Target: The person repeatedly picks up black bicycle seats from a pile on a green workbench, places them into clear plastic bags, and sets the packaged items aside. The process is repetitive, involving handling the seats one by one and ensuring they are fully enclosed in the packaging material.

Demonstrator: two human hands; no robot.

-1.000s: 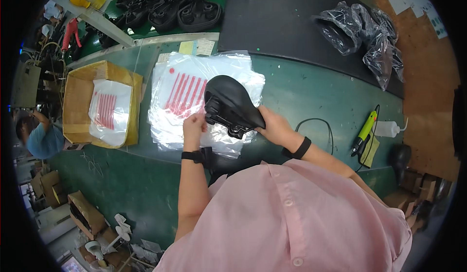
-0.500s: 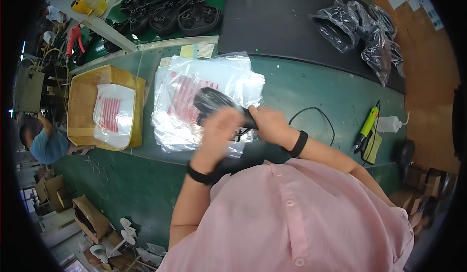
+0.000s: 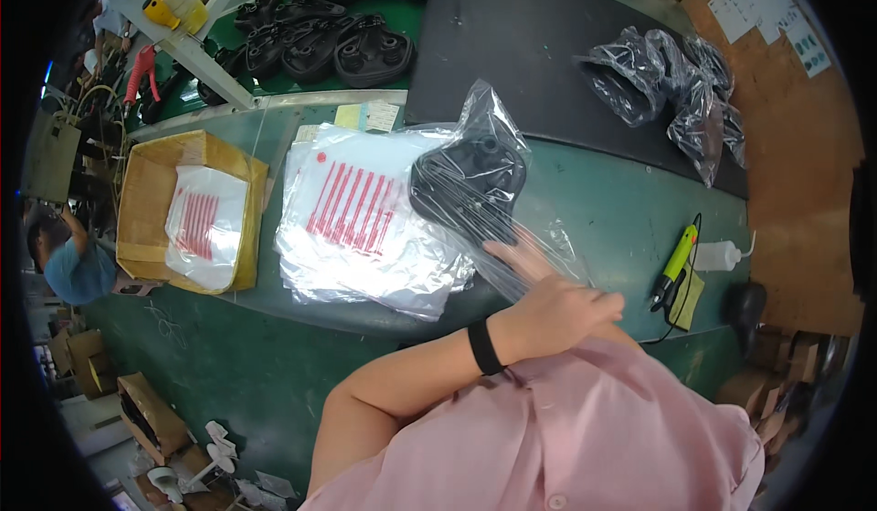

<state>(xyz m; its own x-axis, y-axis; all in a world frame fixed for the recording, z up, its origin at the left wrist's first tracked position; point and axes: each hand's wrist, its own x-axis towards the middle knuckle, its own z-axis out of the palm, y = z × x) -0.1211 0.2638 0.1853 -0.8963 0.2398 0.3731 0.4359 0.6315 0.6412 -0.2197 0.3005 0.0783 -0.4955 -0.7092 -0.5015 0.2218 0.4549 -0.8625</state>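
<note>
A black moulded part [image 3: 470, 178], broad and rounded at its far end, lies inside a clear plastic bag [image 3: 493, 114] above the right side of a pile of bags. Reaching into the bag's near end, my right hand [image 3: 523, 257] holds the part's narrow end; the clear film lies over its fingers. My left hand [image 3: 559, 315] crosses in front of the right forearm, its fingers closed at the bag's near edge. That hand hides the right wrist. To the left lies the stack of flat clear bags [image 3: 352, 205] with red printing.
A yellow box [image 3: 142, 210] with more printed bags stands at left. Several black parts [image 3: 370, 50] lie at the back. Bagged parts [image 3: 630, 77] rest on the black mat [image 3: 512, 27]. A yellow-green tool [image 3: 678, 257] and white bottle [image 3: 717, 256] are at right.
The black part has moved right and is now in a clear bag. My left hand has swung right across my right forearm. The cable that curved beside my right hand is out of sight.
</note>
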